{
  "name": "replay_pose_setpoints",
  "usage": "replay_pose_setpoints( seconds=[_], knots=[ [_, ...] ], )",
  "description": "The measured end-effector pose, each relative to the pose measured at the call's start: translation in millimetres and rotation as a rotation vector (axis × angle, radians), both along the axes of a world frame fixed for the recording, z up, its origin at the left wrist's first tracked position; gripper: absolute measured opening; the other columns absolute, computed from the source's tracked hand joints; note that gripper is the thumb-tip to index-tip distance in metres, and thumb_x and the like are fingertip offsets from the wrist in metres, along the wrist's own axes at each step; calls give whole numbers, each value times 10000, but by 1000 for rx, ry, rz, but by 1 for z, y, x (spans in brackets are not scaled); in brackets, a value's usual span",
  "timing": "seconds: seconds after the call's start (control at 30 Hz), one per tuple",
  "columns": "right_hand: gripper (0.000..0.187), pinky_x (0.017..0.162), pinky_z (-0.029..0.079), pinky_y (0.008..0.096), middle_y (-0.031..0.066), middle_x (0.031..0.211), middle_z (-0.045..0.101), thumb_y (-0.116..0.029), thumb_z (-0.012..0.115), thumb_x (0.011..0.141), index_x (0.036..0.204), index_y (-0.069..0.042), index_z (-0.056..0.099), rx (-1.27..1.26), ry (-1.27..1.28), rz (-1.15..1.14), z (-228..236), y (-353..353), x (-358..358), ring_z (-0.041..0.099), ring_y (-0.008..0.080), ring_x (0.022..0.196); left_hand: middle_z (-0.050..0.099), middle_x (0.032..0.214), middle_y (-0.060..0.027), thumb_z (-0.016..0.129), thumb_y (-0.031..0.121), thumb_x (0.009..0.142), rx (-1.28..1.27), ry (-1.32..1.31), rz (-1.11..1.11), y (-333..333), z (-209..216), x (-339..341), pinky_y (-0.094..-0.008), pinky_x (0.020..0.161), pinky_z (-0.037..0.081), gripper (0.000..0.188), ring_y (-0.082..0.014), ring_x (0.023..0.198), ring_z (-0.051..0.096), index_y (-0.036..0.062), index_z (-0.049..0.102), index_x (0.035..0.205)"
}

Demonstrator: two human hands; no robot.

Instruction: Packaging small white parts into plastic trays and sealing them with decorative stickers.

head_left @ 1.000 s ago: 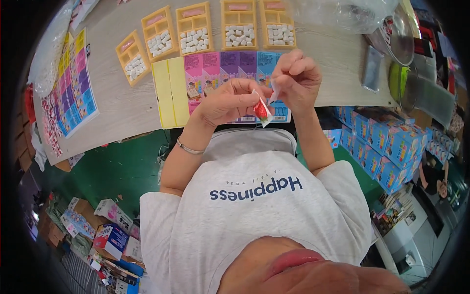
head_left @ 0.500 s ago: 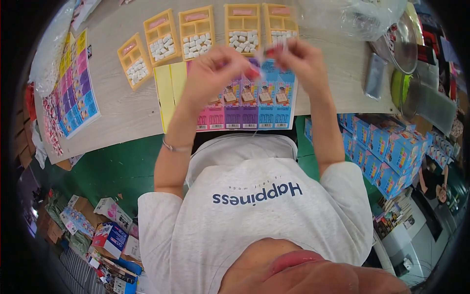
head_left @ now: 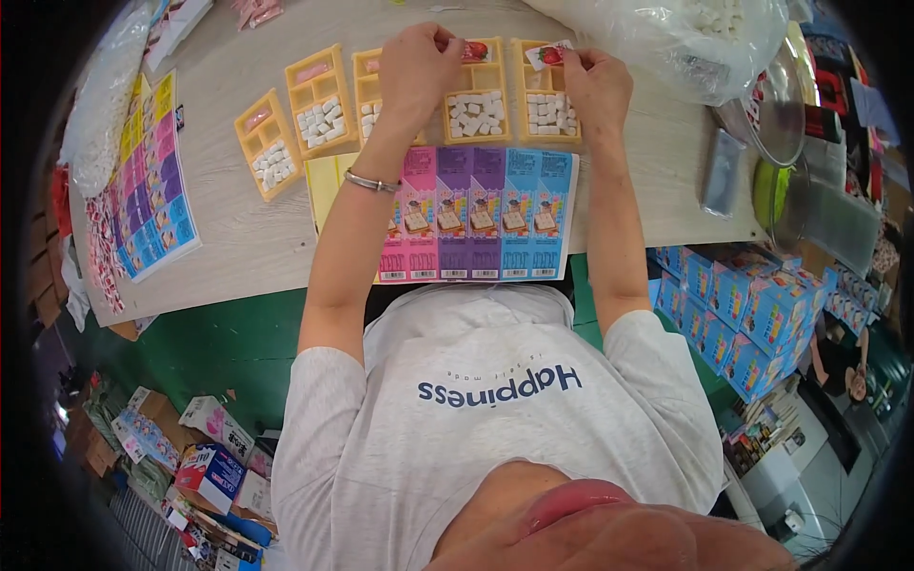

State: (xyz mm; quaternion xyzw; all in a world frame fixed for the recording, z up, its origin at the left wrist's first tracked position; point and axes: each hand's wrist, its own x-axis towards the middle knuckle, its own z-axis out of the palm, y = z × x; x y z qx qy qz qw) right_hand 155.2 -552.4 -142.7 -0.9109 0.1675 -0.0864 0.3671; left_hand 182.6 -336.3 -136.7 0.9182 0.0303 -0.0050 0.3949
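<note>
My left hand [head_left: 424,74] is closed in a pinch on the left end of a small red packet [head_left: 476,51]. That packet lies in the top compartment of a yellow tray [head_left: 507,114]. My right hand [head_left: 600,90] is closed on the edge of a white packet with a strawberry picture [head_left: 547,55]. This one sits slightly tilted over the top compartment of the rightmost yellow tray [head_left: 520,95]. White marshmallow-like pieces [head_left: 476,112] fill the lower part of each tray. More trays stand to the left, one partly hidden by my left hand; pink packets [head_left: 311,72] lie in their top compartments.
Colourful printed sheets [head_left: 476,214] lie between me and the trays, with another stack [head_left: 152,181] at the left. A clear bag of white pieces [head_left: 685,48] is at the far right, beside a clear bowl [head_left: 771,114]. Blue boxes [head_left: 752,305] are piled below the table's right end.
My hands have moved away from me and apart, from above the printed sheets to the trays' far ends. The red packets they held are now at two trays' top compartments.
</note>
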Motion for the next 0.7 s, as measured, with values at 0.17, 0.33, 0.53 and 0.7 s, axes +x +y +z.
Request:
replay_pose_setpoints(
  seconds=[0.17, 0.33, 0.53, 0.7],
  knots=[
    [300, 750, 541, 407, 160, 789, 729, -298, 640, 875, 877, -19, 750, -60, -91, -43, -5, 3, 1, 703, 350, 773, 687, 1158, -122, 665, 254, 888, 191, -261, -78, 0, -3, -13, -426, 865, 524, 245, -300, 1064, 645, 60, 712, 1030],
    [293, 750, 539, 427, 135, 812, 732, -361, 665, 865, 900, -81, 744, -330, -134, -88, -2, 13, -10, 707, 320, 796, 522, 1448, -110, 561, 431, 971, 537, -455, -415, 1, -19, -47, -528, 1124, 337, 527, -307, 1387, 434, 84, 557, 1368],
    [248, 708, 538, 419, 92, 768, 714, -332, 648, 891, 941, -112, 752, -406, -81, 49, 2, 0, -12, 697, 315, 760, 348, 1589, -90, 416, 663, 957, 500, -270, -445, -11, -22, -51, -554, 1211, 134, 825, -279, 1500, 252, 80, 339, 1535],
    [228, 641, 522, 360, 83, 762, 715, -278, 652, 909, 1009, -103, 758, -276, -114, 263, 54, -18, -49, 683, 266, 687, 334, 1597, -104, 436, 684, 938, 535, -278, -454, -5, -22, -51, -560, 1207, 132, 868, -295, 1500, 251, 59, 339, 1532]
  ],
)
